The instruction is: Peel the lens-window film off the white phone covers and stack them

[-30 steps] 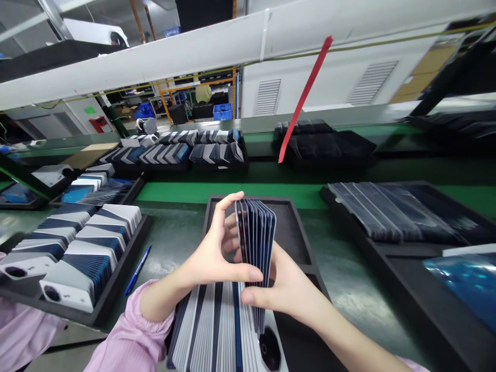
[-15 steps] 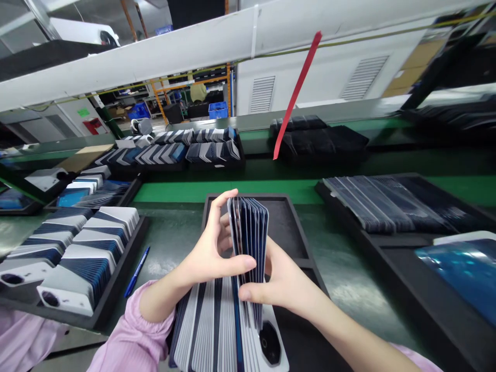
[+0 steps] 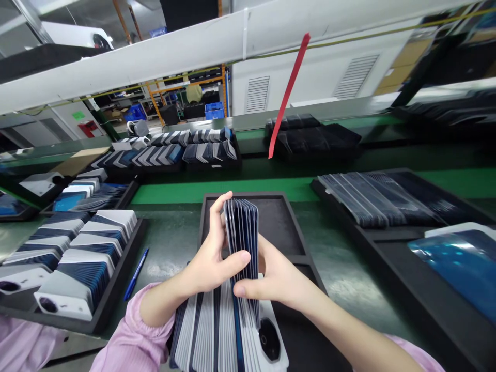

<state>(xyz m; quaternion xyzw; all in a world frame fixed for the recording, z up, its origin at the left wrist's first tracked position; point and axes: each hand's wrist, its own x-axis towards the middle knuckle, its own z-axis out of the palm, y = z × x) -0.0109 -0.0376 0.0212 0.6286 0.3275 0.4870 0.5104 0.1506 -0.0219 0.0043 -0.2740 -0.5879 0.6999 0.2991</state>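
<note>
An upright bundle of thin dark-blue phone back panels [image 3: 244,227] with pale edges stands between my two hands. My left hand [image 3: 209,266] is closed on its left side, thumb across the near face and fingers behind. From the right, my right hand [image 3: 279,279] grips the bundle lower down, its thumb pressed on the near face. Below lies a slanted row of white and dark-blue panels [image 3: 205,330] in the black tray [image 3: 273,222]. A white panel with a dark oval camera area [image 3: 269,338] shows at the row's right end.
To the left, a tray of white and blue panels [image 3: 93,253] stands beside a blue pen [image 3: 136,274]. On the right is a black tray [image 3: 391,253] with dark film-like sheets [image 3: 372,199] and a glossy blue sheet [image 3: 457,263]. More filled trays line the back; a red strip [image 3: 289,95] hangs ahead.
Both hands and the upright bundle have shifted slightly left in view. The whole scene has also moved a little left, and the grip looks much the same.
</note>
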